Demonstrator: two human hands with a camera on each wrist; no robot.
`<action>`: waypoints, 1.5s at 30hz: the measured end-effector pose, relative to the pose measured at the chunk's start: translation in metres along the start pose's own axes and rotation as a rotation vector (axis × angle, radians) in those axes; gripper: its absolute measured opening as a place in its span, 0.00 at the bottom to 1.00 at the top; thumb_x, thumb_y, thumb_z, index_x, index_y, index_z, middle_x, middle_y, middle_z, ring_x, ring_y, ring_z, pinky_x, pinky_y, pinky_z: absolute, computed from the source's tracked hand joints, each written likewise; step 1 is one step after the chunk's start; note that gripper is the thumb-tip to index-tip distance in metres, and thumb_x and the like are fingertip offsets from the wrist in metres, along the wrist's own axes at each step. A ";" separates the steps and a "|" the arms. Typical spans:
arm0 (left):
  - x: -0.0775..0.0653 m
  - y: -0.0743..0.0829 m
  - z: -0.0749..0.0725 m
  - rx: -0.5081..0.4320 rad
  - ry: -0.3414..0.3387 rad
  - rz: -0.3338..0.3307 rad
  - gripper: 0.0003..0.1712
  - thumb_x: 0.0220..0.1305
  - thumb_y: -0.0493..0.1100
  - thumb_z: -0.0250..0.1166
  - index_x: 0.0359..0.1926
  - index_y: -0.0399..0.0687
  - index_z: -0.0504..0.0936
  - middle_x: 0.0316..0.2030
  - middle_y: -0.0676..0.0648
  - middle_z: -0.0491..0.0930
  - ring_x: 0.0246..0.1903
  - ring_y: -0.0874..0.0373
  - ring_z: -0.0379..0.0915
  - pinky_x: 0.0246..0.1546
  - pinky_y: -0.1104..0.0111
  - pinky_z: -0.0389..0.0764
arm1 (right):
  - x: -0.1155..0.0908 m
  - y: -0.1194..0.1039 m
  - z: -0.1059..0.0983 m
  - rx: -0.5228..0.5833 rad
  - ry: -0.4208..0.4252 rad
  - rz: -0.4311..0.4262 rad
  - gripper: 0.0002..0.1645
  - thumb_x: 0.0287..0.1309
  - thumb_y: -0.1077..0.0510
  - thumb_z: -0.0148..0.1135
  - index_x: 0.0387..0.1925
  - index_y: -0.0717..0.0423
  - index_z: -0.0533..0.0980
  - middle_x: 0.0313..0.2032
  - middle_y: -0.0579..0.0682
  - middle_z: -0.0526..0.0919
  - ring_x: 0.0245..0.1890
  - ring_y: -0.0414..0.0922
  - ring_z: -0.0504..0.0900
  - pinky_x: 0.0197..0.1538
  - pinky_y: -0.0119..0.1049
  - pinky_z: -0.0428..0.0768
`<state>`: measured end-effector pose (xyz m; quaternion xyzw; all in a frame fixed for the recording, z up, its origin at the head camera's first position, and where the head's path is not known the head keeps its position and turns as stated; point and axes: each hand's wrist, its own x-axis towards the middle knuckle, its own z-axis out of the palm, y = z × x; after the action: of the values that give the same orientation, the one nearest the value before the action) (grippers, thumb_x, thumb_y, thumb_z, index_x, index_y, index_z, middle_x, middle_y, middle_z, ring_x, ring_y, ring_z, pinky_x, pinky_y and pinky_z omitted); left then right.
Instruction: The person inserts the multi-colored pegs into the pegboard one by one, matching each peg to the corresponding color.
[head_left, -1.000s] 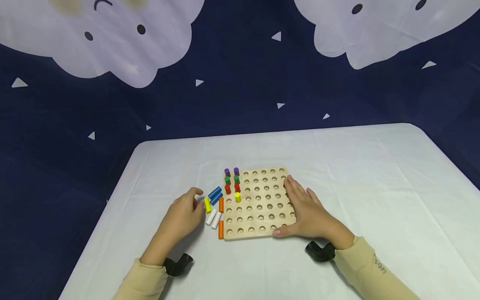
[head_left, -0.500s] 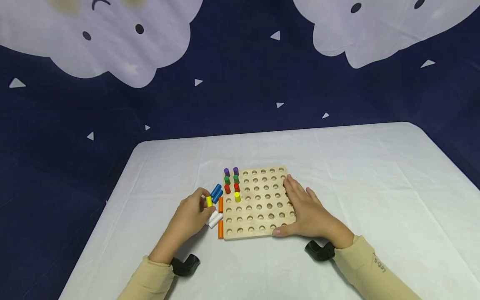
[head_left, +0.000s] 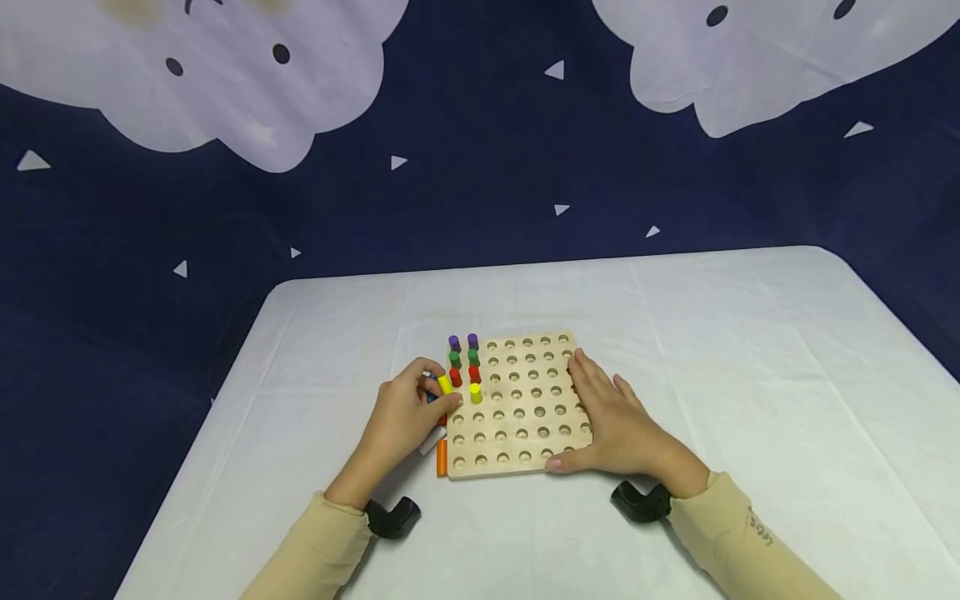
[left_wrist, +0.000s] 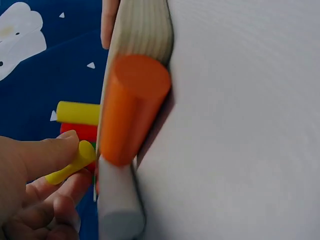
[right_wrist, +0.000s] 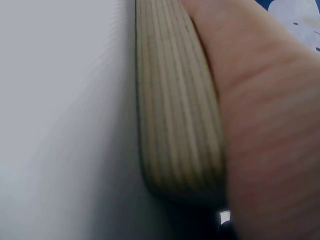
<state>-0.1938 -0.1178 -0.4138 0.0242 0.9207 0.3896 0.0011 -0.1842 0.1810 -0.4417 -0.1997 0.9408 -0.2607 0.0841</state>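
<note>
Head view: the loose yellow peg [head_left: 445,384] has been lifted from the table [head_left: 720,350] to the left edge of the board [head_left: 511,424], pinched at a tilt by the left hand [head_left: 405,408]; its row is judged nearly reached. The board's right edge is touched by the right hand [head_left: 618,433], fingers extended. Purple pegs [head_left: 453,343], green pegs [head_left: 454,360] and red pegs [head_left: 455,377], two each, and one seated yellow peg [head_left: 476,394] are held upright in holes [head_left: 543,432].

Blue pegs [head_left: 431,397] (slivers only) mostly behind the left hand [head_left: 406,412].

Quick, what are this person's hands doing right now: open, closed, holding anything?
Left hand: closed, pinching a yellow peg.
Right hand: open, resting on the edge of the board.
</note>
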 end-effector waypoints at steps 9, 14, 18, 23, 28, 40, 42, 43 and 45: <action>0.002 0.006 0.008 0.107 0.024 0.117 0.19 0.53 0.42 0.77 0.38 0.47 0.73 0.28 0.51 0.76 0.26 0.60 0.69 0.27 0.71 0.71 | 0.000 0.002 0.002 -0.006 0.006 -0.004 0.90 0.27 0.15 0.69 0.78 0.56 0.35 0.79 0.55 0.34 0.79 0.55 0.39 0.75 0.61 0.36; 0.000 0.008 0.009 0.142 0.041 0.207 0.20 0.51 0.38 0.78 0.31 0.46 0.71 0.27 0.50 0.75 0.27 0.59 0.68 0.26 0.72 0.71 | 0.001 0.002 0.002 -0.004 0.003 -0.001 0.90 0.26 0.15 0.68 0.78 0.56 0.35 0.79 0.55 0.34 0.79 0.55 0.39 0.76 0.61 0.35; 0.000 0.006 0.010 0.200 0.060 0.270 0.17 0.51 0.39 0.78 0.31 0.46 0.75 0.28 0.51 0.76 0.28 0.60 0.67 0.27 0.72 0.71 | 0.001 0.002 0.002 -0.001 0.000 -0.005 0.90 0.27 0.15 0.68 0.78 0.56 0.35 0.79 0.55 0.34 0.79 0.55 0.38 0.75 0.61 0.35; -0.004 0.006 0.004 0.220 0.018 0.287 0.10 0.55 0.37 0.75 0.35 0.47 0.82 0.34 0.52 0.81 0.32 0.60 0.71 0.33 0.70 0.76 | 0.001 0.001 0.002 0.001 0.001 -0.007 0.89 0.28 0.16 0.69 0.78 0.57 0.35 0.79 0.55 0.34 0.79 0.56 0.39 0.75 0.61 0.36; -0.007 0.004 -0.010 0.152 -0.019 0.210 0.16 0.59 0.38 0.72 0.49 0.51 0.82 0.41 0.51 0.81 0.33 0.59 0.72 0.33 0.68 0.77 | 0.001 0.001 0.001 0.001 0.001 -0.003 0.90 0.27 0.16 0.69 0.78 0.56 0.35 0.79 0.55 0.34 0.79 0.56 0.39 0.75 0.61 0.35; 0.018 -0.021 -0.021 0.246 -0.096 0.098 0.22 0.71 0.38 0.58 0.65 0.46 0.74 0.38 0.44 0.78 0.32 0.56 0.70 0.33 0.65 0.73 | -0.001 0.001 0.001 0.006 0.002 0.001 0.89 0.28 0.17 0.70 0.78 0.57 0.35 0.79 0.56 0.34 0.79 0.56 0.38 0.75 0.61 0.36; 0.023 -0.021 -0.020 0.266 -0.163 0.086 0.25 0.71 0.38 0.58 0.68 0.47 0.72 0.37 0.44 0.77 0.33 0.56 0.70 0.34 0.65 0.73 | -0.001 0.001 0.001 0.006 0.002 -0.001 0.89 0.28 0.16 0.69 0.78 0.57 0.35 0.79 0.55 0.34 0.79 0.56 0.38 0.75 0.61 0.35; 0.025 -0.021 -0.020 0.275 -0.190 0.089 0.25 0.71 0.37 0.58 0.68 0.48 0.72 0.37 0.44 0.77 0.33 0.56 0.70 0.34 0.65 0.73 | -0.001 0.001 0.001 0.007 0.003 -0.002 0.89 0.28 0.16 0.69 0.78 0.57 0.35 0.79 0.55 0.34 0.79 0.55 0.38 0.75 0.61 0.35; 0.028 -0.020 -0.019 0.287 -0.231 0.096 0.25 0.72 0.36 0.57 0.68 0.49 0.73 0.37 0.44 0.76 0.33 0.56 0.69 0.34 0.65 0.73 | 0.000 0.001 0.001 0.007 0.004 -0.003 0.89 0.28 0.16 0.69 0.78 0.56 0.35 0.79 0.55 0.34 0.79 0.55 0.38 0.75 0.61 0.35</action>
<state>-0.2228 -0.1444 -0.4148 0.1125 0.9583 0.2487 0.0845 -0.1840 0.1815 -0.4435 -0.2004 0.9397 -0.2647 0.0823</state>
